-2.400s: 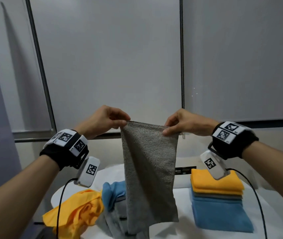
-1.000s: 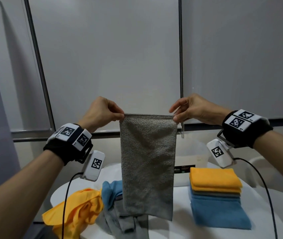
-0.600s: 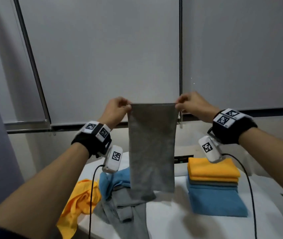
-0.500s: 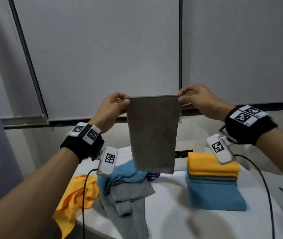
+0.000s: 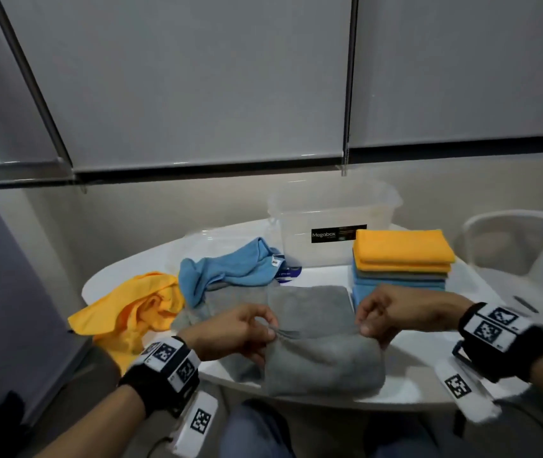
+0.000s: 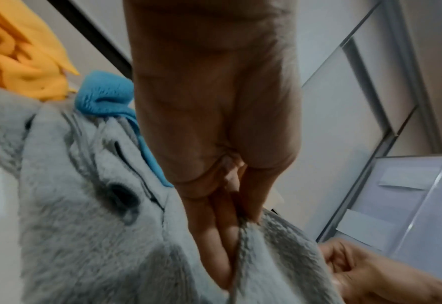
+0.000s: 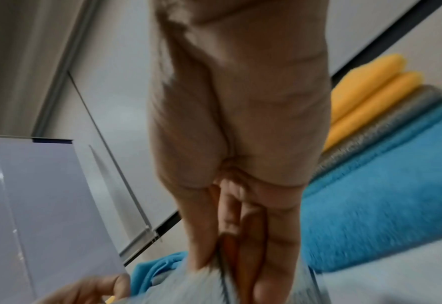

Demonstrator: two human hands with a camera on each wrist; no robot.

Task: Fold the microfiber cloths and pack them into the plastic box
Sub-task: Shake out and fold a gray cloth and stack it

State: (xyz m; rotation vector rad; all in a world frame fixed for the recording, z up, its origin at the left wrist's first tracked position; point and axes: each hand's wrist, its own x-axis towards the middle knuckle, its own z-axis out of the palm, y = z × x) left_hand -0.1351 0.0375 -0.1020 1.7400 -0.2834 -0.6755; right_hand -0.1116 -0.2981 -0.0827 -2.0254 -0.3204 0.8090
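Grey cloth on table; left hand, right hand grip pinching corners, seemingly mid-fold.

Bare white tabletop lies open at lower right of the head view. The folded stack of orange, grey and blue cloths blocks the right front of the clear plastic box; the crumpled blue cloth crowds its left.

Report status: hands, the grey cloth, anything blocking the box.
Left hand and right hand each pinch the grey cloth, laid on the table. Folded stack stands before the plastic box; box mouth unobstructed.
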